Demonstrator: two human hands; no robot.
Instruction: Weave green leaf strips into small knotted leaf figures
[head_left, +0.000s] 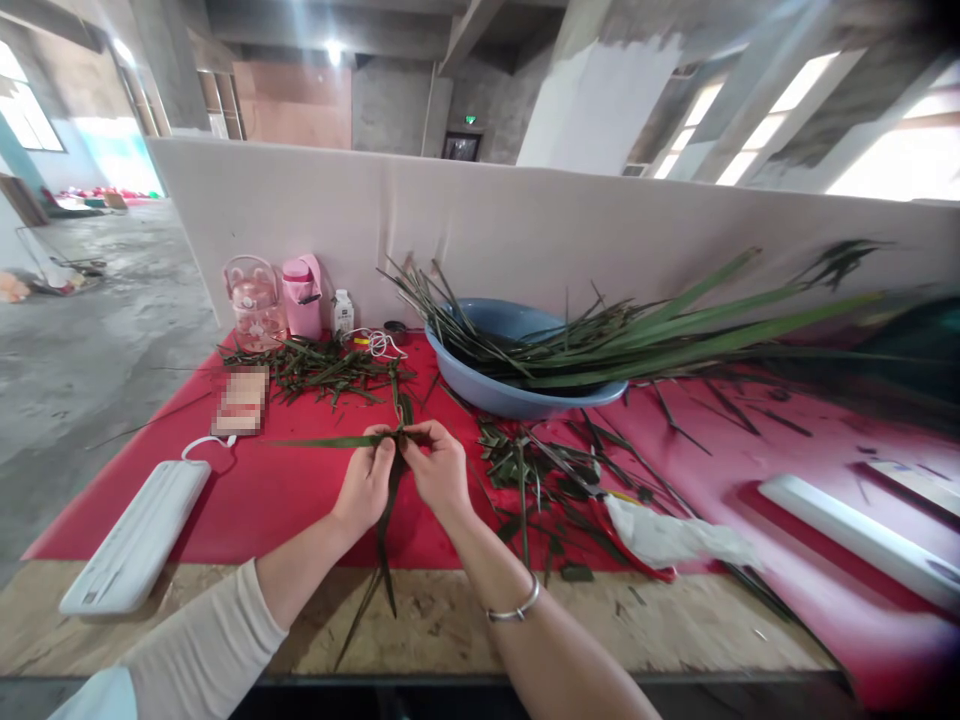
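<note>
Head view: let the lower ends of the leaf strips [395, 482] trail toward the bare wooden edge of the surface [427, 630], perhaps for slack. Just beyond, clamped the same strips at a crossing with left hand [366, 485] and right hand [442, 475] close together, both grips pressed thumb-to-finger over the red covering [300, 510], apparently to stop the folds slipping. Had a red-handled tool [667, 574], seemingly scissors, to the right near leaf scraps [510, 455], probably for easy reach. Farther off to the left, had short leaf pieces [322, 368] heaped together, likely to separate them from the scraps. Beyond, had long leaves [675, 335] gathered in a blue basin [517, 402], presumably for containment. Had a pink flask [301, 310] near the white partition [600, 230], perhaps safe from knocks.
</note>
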